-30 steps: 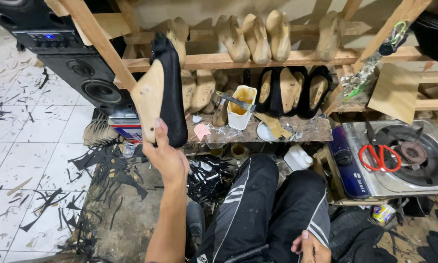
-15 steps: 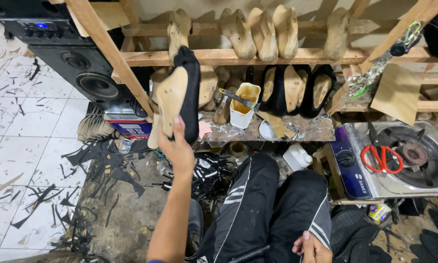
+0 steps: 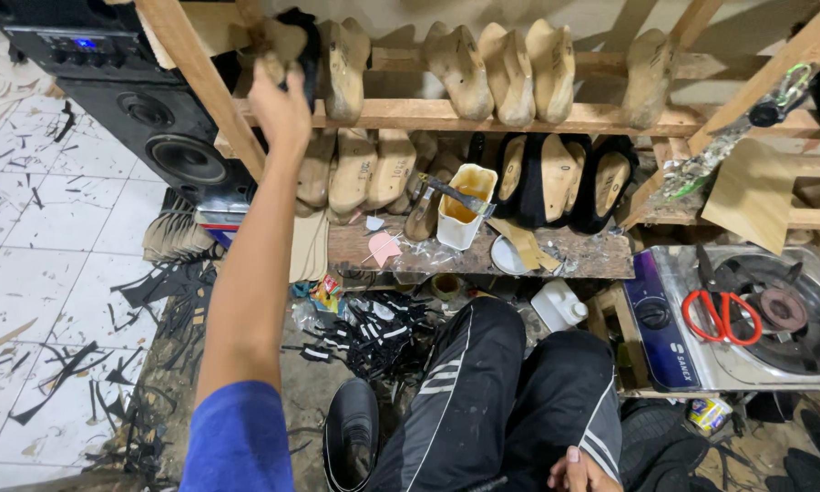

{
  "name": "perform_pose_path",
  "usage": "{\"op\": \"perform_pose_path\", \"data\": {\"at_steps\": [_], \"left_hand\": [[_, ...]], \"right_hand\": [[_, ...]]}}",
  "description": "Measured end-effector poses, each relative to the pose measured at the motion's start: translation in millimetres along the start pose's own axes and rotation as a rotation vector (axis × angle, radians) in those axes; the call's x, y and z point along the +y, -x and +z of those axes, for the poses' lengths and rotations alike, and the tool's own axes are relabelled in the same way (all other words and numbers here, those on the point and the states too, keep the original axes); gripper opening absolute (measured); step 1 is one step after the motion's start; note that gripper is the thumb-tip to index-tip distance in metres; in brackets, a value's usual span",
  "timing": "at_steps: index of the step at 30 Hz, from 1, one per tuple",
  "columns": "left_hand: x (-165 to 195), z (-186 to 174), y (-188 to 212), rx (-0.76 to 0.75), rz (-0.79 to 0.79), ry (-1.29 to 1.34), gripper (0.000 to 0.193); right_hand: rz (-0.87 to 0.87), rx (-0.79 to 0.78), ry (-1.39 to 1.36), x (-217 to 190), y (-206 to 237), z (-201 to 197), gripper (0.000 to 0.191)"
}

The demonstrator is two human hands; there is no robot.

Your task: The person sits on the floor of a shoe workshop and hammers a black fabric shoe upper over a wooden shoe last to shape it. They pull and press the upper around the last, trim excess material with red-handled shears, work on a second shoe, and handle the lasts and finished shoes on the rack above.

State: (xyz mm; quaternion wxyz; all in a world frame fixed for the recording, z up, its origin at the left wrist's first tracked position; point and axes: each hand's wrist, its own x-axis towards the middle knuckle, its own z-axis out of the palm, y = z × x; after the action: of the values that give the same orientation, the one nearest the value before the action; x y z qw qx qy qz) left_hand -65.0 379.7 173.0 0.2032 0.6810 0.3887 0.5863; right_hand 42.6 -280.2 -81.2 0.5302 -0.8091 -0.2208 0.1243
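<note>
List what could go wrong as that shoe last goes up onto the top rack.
1. The left hand grips the black-covered wooden shoe last at the crowded upper wooden shelf; it could knock the neighbouring bare wooden last down.
2. A falling last might tip the open cream glue pot below.
3. Black offcuts litter the floor, possibly a slip hazard.

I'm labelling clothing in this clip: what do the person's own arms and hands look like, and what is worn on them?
The left hand is bare, no glove, ring or watch showing. Its arm is bare up to a short blue sleeve near the shoulder. Only part of the right hand shows at the bottom edge, bare too; its arm is out of view.
</note>
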Motion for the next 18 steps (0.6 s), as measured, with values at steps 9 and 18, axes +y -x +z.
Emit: {"op": "perform_pose_path", "data": {"at_steps": [9,18], "left_hand": [[31,28,50,0.032,0.54,-0.095,0.056],[32,78,-16,-0.335,-0.023,-0.071,0.039]], "right_hand": [[-0.117,0.0,-0.035,-2,-2,4,0.05],[-0.051,0.095,-0.085,-27,15,7,0.047]]}}
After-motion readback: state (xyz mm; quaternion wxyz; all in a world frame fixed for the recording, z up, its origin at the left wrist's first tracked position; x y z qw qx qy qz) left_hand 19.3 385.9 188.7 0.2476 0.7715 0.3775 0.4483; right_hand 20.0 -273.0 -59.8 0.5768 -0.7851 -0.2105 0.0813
